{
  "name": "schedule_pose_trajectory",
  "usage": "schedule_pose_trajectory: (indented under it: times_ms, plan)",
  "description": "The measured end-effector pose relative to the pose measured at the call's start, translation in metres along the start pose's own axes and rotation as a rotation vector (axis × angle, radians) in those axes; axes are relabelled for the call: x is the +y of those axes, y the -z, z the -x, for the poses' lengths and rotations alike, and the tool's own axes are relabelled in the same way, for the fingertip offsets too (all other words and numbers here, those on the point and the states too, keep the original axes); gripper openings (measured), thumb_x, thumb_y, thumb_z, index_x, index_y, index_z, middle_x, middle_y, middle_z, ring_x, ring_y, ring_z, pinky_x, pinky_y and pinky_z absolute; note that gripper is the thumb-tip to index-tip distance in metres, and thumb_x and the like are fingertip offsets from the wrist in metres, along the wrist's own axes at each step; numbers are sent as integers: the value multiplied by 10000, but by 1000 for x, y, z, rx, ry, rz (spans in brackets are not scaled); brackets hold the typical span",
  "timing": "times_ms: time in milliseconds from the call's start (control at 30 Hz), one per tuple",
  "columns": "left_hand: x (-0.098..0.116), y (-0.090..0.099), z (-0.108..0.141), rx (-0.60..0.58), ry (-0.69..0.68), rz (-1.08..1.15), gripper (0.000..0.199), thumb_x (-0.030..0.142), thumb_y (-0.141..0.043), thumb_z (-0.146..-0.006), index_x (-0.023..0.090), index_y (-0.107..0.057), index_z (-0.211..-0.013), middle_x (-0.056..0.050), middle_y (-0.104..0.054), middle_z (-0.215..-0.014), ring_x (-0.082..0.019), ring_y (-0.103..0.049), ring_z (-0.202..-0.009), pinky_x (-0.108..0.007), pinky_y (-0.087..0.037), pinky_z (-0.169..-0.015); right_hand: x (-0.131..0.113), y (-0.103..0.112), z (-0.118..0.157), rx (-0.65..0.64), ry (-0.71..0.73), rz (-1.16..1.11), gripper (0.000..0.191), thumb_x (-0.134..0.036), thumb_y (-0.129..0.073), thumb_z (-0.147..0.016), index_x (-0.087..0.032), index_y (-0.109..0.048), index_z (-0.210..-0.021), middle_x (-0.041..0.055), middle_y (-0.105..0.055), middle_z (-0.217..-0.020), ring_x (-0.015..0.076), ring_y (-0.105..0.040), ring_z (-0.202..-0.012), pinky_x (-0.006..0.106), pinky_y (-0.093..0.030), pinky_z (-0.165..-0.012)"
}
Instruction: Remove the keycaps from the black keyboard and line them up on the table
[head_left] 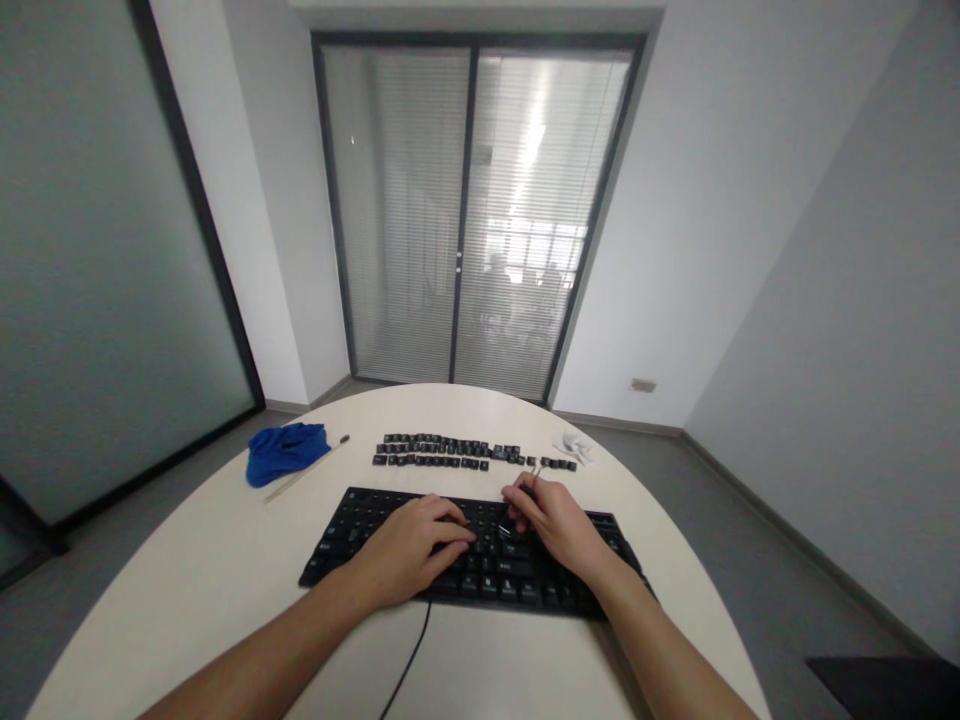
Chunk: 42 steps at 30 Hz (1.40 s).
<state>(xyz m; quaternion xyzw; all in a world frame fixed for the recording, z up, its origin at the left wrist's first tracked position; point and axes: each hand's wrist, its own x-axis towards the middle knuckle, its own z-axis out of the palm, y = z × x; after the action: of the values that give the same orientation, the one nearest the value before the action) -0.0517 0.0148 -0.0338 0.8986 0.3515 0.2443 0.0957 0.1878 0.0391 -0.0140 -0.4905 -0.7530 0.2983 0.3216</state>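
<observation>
Keyboard (480, 578), rectangular black plastic, lies at six o'clock, partly hidden: our left hand (415, 545) rests over it, loosely open, visibly holding nothing; our right hand (551, 515) pinches a slim pale-tipped stick (536, 470), lower end indistinct.

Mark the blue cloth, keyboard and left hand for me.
Blue cloth (286, 453), head view: middle of its top
Keyboard (486, 562), head view: central top face
Left hand (411, 545), head view: back of hand

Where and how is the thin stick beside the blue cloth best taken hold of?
Probably pinch the thin stick mid-length, coming from the right: it is slender, the blue cloth crowds its left, and its dark tip is at the far end.
</observation>
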Motion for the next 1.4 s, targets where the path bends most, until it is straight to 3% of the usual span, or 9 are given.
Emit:
schedule_pose_trajectory:
  times_ms: [267, 600, 1400]
  plan:
    - [0, 1, 0, 3, -10, -3, 217, 264, -536, -944, 277, -707, -1075, -31, -650, -1085, -194, -573, -1007, -355, -459, -913, -3, -3, 0, -3, 9, 84, 337, -444, -406, -980, -202, -553, -798, 8, -665, -686, 162, -617, -604, 266, -420, -629]
    - [-1, -1, 1, 19, -22, 7, 221, 259, -533, -943, 274, -704, -1083, -38, -647, -1084, -196, -574, -999, -357, -464, -904, -19, 2, 8, -95, 217, 357, 307, -402, -406, -996, -218, -585, -828, 13, -658, -736, 182, -622, -714, 256, -391, -664]
    - [1, 1, 0, 13, -15, -4, 226, 270, -525, -948, 272, -708, -1081, -38, -651, -1082, -198, -570, -999, -350, -456, -908, -17, -11, 5, -62, 214, 451, 326, -429, -410, -994, -221, -625, -863, 32, -689, -765, 194, -639, -731, 261, -374, -646]
